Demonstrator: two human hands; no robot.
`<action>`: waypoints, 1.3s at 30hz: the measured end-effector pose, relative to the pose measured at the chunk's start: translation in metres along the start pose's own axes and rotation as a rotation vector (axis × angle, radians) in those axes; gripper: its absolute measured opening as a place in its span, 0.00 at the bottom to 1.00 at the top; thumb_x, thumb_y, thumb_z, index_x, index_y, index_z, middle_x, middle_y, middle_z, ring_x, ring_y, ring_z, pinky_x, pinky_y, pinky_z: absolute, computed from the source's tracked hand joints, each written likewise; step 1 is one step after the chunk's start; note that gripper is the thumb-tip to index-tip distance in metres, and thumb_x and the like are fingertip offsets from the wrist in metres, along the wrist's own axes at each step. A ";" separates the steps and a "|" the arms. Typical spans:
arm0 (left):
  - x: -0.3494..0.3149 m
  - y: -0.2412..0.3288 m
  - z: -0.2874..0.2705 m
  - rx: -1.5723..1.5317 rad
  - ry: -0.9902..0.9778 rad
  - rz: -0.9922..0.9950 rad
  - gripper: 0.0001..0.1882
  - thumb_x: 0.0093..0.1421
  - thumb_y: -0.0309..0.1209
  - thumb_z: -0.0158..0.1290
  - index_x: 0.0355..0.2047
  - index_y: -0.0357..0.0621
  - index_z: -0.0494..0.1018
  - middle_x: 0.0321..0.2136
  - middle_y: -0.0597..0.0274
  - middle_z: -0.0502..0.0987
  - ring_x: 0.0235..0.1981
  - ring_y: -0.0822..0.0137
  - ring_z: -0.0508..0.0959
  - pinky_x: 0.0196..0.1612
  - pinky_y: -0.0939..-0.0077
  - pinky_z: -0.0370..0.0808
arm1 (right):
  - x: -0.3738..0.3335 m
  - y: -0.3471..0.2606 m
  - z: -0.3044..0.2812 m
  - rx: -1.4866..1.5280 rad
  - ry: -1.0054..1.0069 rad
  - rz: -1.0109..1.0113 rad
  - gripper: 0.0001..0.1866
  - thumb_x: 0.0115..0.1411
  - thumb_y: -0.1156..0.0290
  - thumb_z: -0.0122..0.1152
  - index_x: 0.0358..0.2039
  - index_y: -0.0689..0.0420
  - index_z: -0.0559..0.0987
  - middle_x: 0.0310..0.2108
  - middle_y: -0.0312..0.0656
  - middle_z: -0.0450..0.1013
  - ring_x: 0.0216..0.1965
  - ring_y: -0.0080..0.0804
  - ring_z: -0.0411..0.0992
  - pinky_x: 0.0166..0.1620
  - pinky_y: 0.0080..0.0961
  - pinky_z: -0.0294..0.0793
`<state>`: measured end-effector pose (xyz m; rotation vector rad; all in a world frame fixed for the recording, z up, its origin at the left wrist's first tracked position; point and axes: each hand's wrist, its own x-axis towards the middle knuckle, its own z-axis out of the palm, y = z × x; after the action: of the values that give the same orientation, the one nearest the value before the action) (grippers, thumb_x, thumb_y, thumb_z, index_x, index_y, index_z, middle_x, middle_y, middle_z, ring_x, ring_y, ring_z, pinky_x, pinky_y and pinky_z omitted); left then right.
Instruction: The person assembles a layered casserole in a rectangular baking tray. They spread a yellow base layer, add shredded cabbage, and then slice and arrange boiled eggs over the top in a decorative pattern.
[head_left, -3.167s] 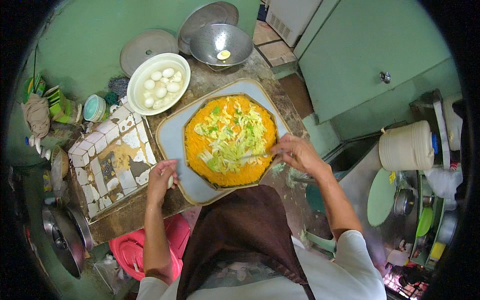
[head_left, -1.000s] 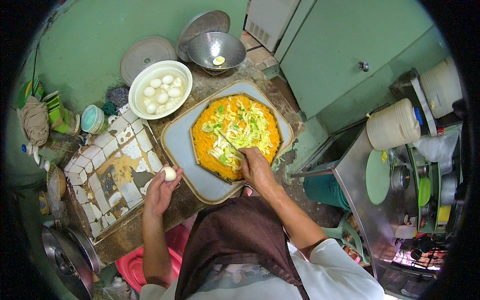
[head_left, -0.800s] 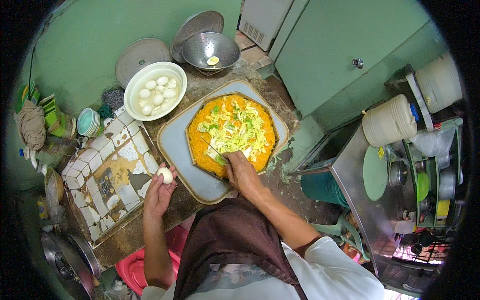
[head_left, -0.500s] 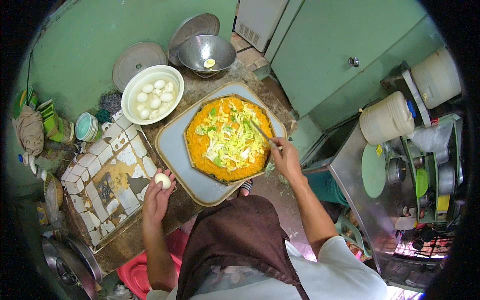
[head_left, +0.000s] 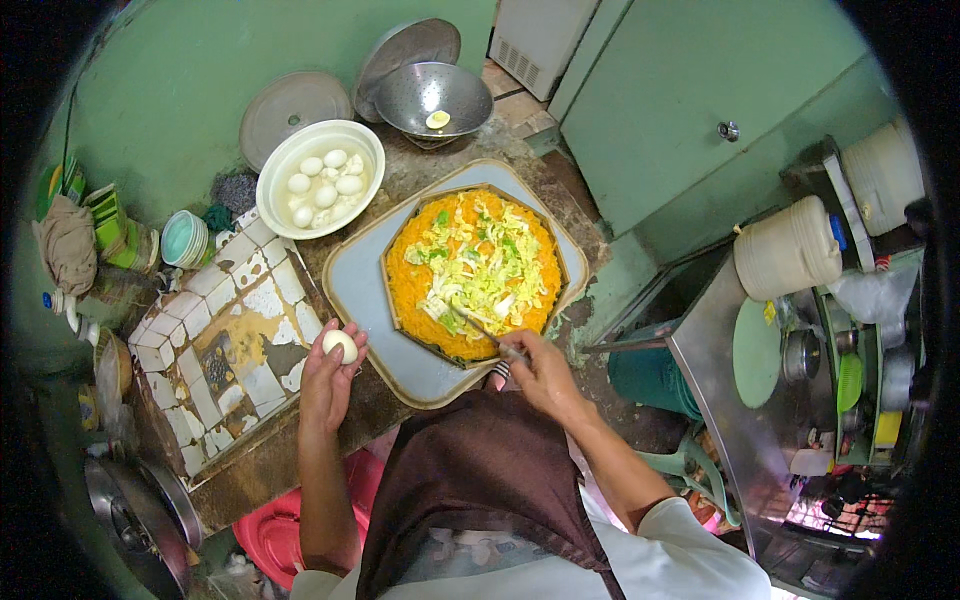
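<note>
A peeled boiled egg (head_left: 341,347) rests in my left hand (head_left: 326,388), fingers curled around it, near the tray's left corner. My right hand (head_left: 545,378) grips a knife (head_left: 480,332) by its handle at the near edge of the food. The blade reaches in over pale green shredded cabbage (head_left: 497,262), which lies on a bed of orange noodles (head_left: 412,300) in an octagonal container. Under that container is a grey-blue tray (head_left: 362,290) with a tan rim. More peeled eggs (head_left: 325,196) sit in liquid in a white bowl (head_left: 270,205) at the far left.
A metal colander (head_left: 410,95) behind the tray holds a half egg (head_left: 438,119). Broken tiles (head_left: 262,300) cover the counter at left. To the right stand a steel table (head_left: 705,345) and a plastic water jug (head_left: 790,248). A red basin (head_left: 270,535) is below the counter.
My right hand has brought the knife nearer and to the left, from the cabbage's right side to its near side. My left hand, still holding the egg, has shifted slightly right and up.
</note>
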<state>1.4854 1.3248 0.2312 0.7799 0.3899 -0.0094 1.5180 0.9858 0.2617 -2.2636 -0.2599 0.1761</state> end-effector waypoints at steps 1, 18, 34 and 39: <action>0.000 0.000 0.000 -0.001 -0.018 0.003 0.29 0.65 0.23 0.51 0.64 0.34 0.55 0.58 0.41 0.67 0.59 0.49 0.72 0.62 0.59 0.72 | 0.006 0.003 -0.008 -0.011 0.037 -0.006 0.12 0.63 0.70 0.56 0.46 0.61 0.76 0.36 0.50 0.77 0.36 0.42 0.76 0.40 0.34 0.73; -0.031 -0.012 0.001 -0.025 0.084 0.030 0.30 0.64 0.23 0.52 0.64 0.34 0.54 0.57 0.43 0.69 0.56 0.52 0.74 0.60 0.58 0.73 | 0.135 -0.008 -0.007 -0.050 -0.175 -0.103 0.13 0.59 0.69 0.57 0.43 0.61 0.77 0.37 0.54 0.78 0.37 0.48 0.78 0.43 0.39 0.76; 0.011 -0.043 0.074 0.186 -0.152 0.163 0.33 0.60 0.24 0.58 0.63 0.31 0.57 0.57 0.46 0.70 0.53 0.55 0.77 0.55 0.66 0.77 | -0.019 -0.077 0.037 0.138 -0.292 0.048 0.15 0.71 0.63 0.47 0.45 0.62 0.72 0.37 0.61 0.76 0.42 0.61 0.75 0.43 0.48 0.72; 0.004 -0.030 0.078 0.221 -0.143 0.212 0.32 0.61 0.23 0.56 0.63 0.32 0.58 0.56 0.49 0.72 0.53 0.56 0.77 0.58 0.66 0.74 | -0.008 -0.080 0.046 0.058 -0.265 -0.038 0.14 0.70 0.64 0.48 0.47 0.62 0.70 0.36 0.61 0.76 0.40 0.61 0.75 0.41 0.49 0.73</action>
<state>1.5112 1.2506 0.2590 1.0293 0.1701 0.0914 1.4898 1.0681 0.2940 -2.1740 -0.4306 0.4592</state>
